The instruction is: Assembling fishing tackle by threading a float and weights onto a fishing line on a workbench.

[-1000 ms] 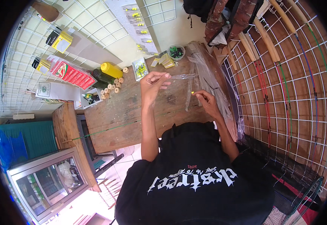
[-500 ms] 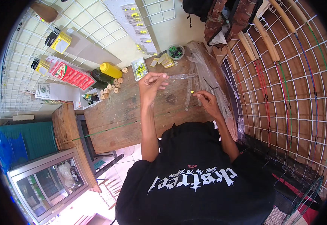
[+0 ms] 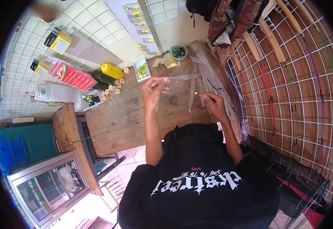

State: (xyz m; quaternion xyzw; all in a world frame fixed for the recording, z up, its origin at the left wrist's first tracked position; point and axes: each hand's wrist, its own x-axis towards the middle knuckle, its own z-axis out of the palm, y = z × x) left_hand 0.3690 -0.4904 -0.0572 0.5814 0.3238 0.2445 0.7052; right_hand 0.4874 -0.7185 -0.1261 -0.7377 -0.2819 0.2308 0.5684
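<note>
My left hand (image 3: 153,91) is raised over the wooden table, its thumb and fingers pinched on one end of a narrow clear plastic sleeve (image 3: 184,77). The sleeve stretches out to the right, roughly level. My right hand (image 3: 214,104) is closed in a pinch, lower and farther right. Just off its fingertips shows a small yellow bead (image 3: 196,93). It seems to belong to a thin piece in those fingers, too fine to make out. Behind my left hand stands a white tray (image 3: 137,76) holding many yellow-green beaded pieces.
Clear plastic sleeves (image 3: 212,76) lie heaped along the right side of the table (image 3: 124,108). A round tub (image 3: 178,52), yellow cards (image 3: 169,62), a yellow bottle (image 3: 112,71) and cork pieces (image 3: 113,90) stand toward the back. A green rod (image 3: 109,131) crosses the front left. Wire grids flank both sides.
My right fingers have drawn slightly to the right, leaving a wider gap to the yellow bead. My left hand and the sleeve stay nearly in place.
</note>
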